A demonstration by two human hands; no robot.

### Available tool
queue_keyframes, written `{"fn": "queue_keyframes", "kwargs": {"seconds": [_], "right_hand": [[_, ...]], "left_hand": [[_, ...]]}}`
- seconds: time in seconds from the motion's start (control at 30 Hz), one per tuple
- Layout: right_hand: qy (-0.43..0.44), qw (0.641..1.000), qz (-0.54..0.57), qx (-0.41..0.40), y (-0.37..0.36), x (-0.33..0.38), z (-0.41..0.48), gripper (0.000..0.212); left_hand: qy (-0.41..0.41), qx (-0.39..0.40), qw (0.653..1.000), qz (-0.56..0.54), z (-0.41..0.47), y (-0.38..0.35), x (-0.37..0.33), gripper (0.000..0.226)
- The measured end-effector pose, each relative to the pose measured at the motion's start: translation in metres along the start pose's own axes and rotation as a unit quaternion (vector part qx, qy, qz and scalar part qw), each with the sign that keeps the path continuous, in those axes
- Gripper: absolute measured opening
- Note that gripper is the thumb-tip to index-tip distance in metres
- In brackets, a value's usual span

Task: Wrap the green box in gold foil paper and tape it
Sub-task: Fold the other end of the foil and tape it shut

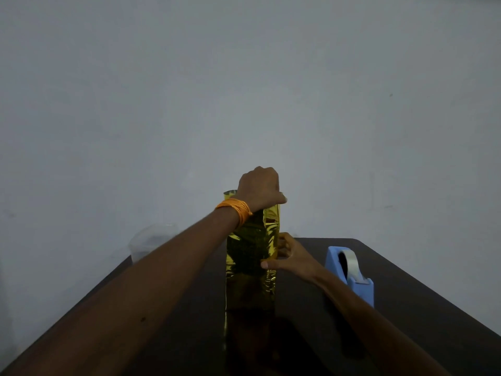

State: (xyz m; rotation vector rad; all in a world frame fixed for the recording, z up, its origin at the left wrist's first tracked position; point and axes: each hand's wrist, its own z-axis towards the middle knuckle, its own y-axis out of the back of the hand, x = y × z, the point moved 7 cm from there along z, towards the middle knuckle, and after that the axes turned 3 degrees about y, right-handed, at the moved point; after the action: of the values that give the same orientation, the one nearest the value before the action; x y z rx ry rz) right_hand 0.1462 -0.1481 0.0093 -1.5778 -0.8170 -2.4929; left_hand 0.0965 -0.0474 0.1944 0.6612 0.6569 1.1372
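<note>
Foil-wrapped package held upright for seam taping

The gold foil paper (252,256) stands on end midway between the left and right edges of the table (412,294); the green box is hidden, presumably inside. The left hand (259,188) is closed over the top end, judged to steady it. The right hand (291,257) is clamped on the right side, thumb across the front, apparently holding the overlap. The tape dispenser (349,272) is placed near the right edge

A dark brown table (406,280) carries a gold foil-wrapped box (250,253) standing upright near its middle. A blue tape dispenser (349,272) sits apart to its right. By the far left corner there seems to be a clear container (151,241), too dim to place surely.
</note>
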Motion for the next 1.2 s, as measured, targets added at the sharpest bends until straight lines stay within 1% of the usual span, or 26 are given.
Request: {"fn": "queue_keyframes", "kwargs": {"seconds": [0.07, 0.1, 0.17, 0.23, 0.3, 0.4, 0.43, 0.5, 0.53, 0.6, 0.63, 0.67, 0.73, 0.8, 0.9, 0.97, 1.07, 1.17, 1.2], "right_hand": [[0.004, 1.0, -0.002, -0.002, 0.001, 0.0, 0.0, 0.08], [0.003, 1.0, -0.004, -0.001, 0.002, 0.0, 0.001, 0.083], [0.002, 1.0, -0.008, 0.005, 0.001, -0.001, 0.001, 0.082], [0.002, 1.0, -0.012, 0.011, 0.0, 0.001, 0.0, 0.077], [0.0, 1.0, -0.013, 0.018, 0.0, 0.001, 0.0, 0.071], [-0.004, 1.0, -0.021, 0.015, 0.001, 0.004, 0.001, 0.067], [-0.003, 1.0, -0.021, 0.015, 0.001, 0.005, 0.001, 0.068], [0.002, 1.0, -0.015, 0.013, 0.003, 0.005, 0.002, 0.079], [0.0, 1.0, -0.014, 0.006, 0.005, 0.005, 0.0, 0.085], [0.001, 1.0, -0.023, -0.021, 0.013, 0.01, -0.002, 0.092], [0.002, 0.998, -0.035, -0.042, 0.019, 0.014, -0.007, 0.089], [0.009, 0.997, -0.049, -0.066, 0.027, 0.02, -0.012, 0.08], [0.016, 0.991, -0.071, -0.113, 0.047, 0.025, -0.026, 0.054], [0.012, 0.982, -0.095, -0.164, 0.072, 0.027, -0.045, 0.035], [-0.006, 0.961, -0.138, -0.241, 0.114, 0.023, -0.072, 0.013], [-0.035, 0.943, -0.168, -0.286, 0.139, 0.015, -0.094, 0.008], [-0.087, 0.919, -0.213, -0.319, 0.163, -0.002, -0.123, 0.022], [-0.153, 0.915, -0.215, -0.306, 0.172, -0.025, -0.138, 0.042], [-0.17, 0.918, -0.206, -0.292, 0.169, -0.031, -0.139, 0.044]], "left_hand": [[0.029, 0.003, 0.998, -0.052, 0.003, -0.004, 0.005, 0.031], [0.04, -0.007, 0.997, -0.07, 0.003, -0.004, 0.009, 0.033], [0.062, -0.037, 0.991, -0.116, -0.001, 0.0, 0.018, 0.04], [0.064, -0.065, 0.986, -0.142, -0.001, 0.008, 0.025, 0.042], [0.054, -0.102, 0.981, -0.156, -0.003, 0.02, 0.027, 0.042], [0.028, -0.162, 0.966, -0.199, -0.011, 0.037, 0.016, 0.035], [0.014, -0.163, 0.964, -0.209, -0.014, 0.038, 0.009, 0.032], [-0.019, -0.146, 0.962, -0.23, -0.018, 0.034, -0.005, 0.027], [-0.03, -0.136, 0.961, -0.238, -0.021, 0.03, -0.011, 0.025], [-0.039, -0.134, 0.959, -0.247, -0.026, 0.023, -0.021, 0.021], [-0.038, -0.137, 0.957, -0.253, -0.031, 0.018, -0.025, 0.02], [-0.037, -0.142, 0.955, -0.259, -0.035, 0.014, -0.028, 0.02], [-0.035, -0.143, 0.95, -0.276, -0.043, 0.001, -0.037, 0.019], [-0.037, -0.121, 0.947, -0.296, -0.051, -0.019, -0.048, 0.019], [-0.029, -0.065, 0.944, -0.321, -0.056, -0.058, -0.064, 0.018], [-0.022, -0.031, 0.945, -0.324, -0.06, -0.084, -0.075, 0.015], [-0.001, 0.032, 0.945, -0.327, -0.064, -0.126, -0.086, 0.009], [0.031, 0.117, 0.935, -0.334, -0.073, -0.166, -0.093, 0.012], [0.037, 0.145, 0.933, -0.327, -0.077, -0.177, -0.093, 0.013]]}}
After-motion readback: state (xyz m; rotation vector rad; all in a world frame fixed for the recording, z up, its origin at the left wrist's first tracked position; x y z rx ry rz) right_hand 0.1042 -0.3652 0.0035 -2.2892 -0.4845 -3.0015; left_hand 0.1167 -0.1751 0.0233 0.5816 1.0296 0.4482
